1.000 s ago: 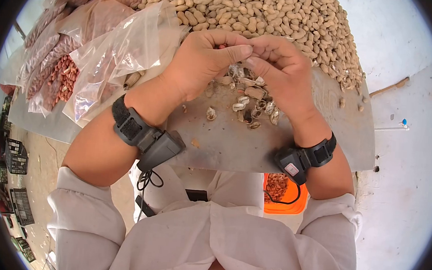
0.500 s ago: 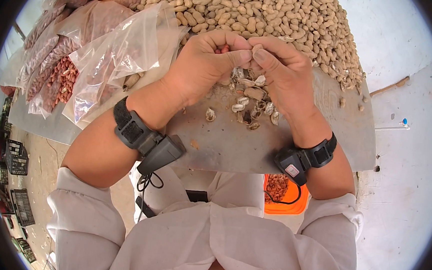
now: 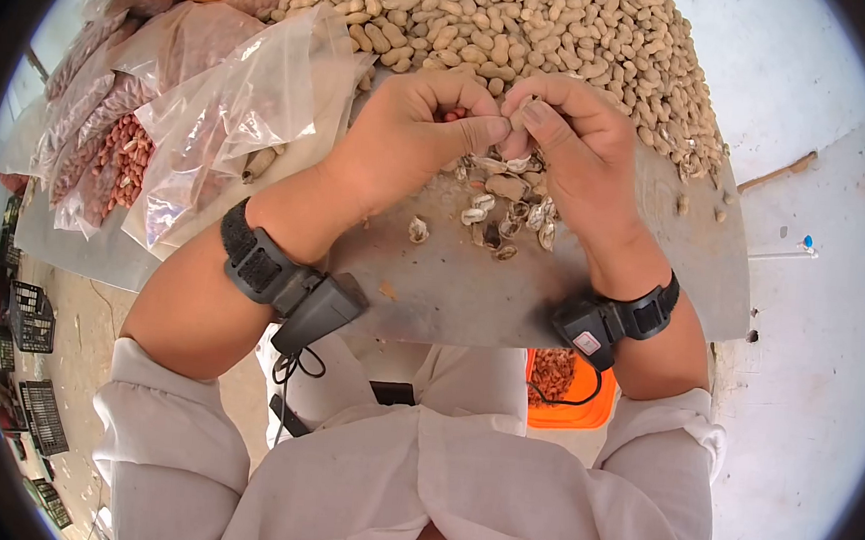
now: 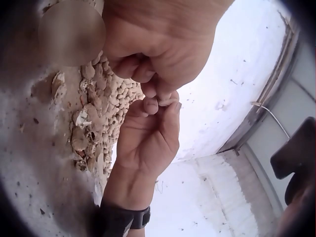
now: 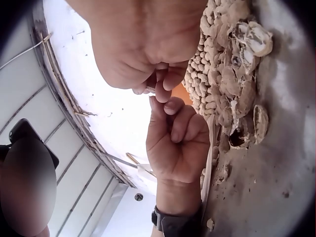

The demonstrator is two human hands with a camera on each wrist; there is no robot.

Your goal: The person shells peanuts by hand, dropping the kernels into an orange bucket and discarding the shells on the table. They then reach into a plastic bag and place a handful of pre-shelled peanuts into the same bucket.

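Note:
Both hands meet fingertip to fingertip above a small heap of empty shells [image 3: 502, 210]. My left hand [image 3: 458, 121] and my right hand [image 3: 543, 117] pinch one peanut [image 3: 510, 118] between thumbs and forefingers. Something reddish, like shelled kernels [image 3: 452, 115], shows inside the curled left fingers. In the left wrist view the left hand [image 4: 155, 91] is above and the right hand [image 4: 158, 106] below, tips touching. The right wrist view shows the right hand [image 5: 158, 86] over the left hand [image 5: 165, 106], with the shells [image 5: 242, 64] beside them.
A big pile of unshelled peanuts [image 3: 530, 26] lies just beyond the hands on the grey metal sheet [image 3: 452, 281]. Clear plastic bags [image 3: 233, 106] of red kernels lie at the left. An orange basin [image 3: 560, 389] sits below the sheet's near edge. Crates [image 3: 33, 312] stand on the floor at left.
Both hands have drifted slightly away from me toward the peanut pile, staying pinched together. The shells on the sheet have not moved.

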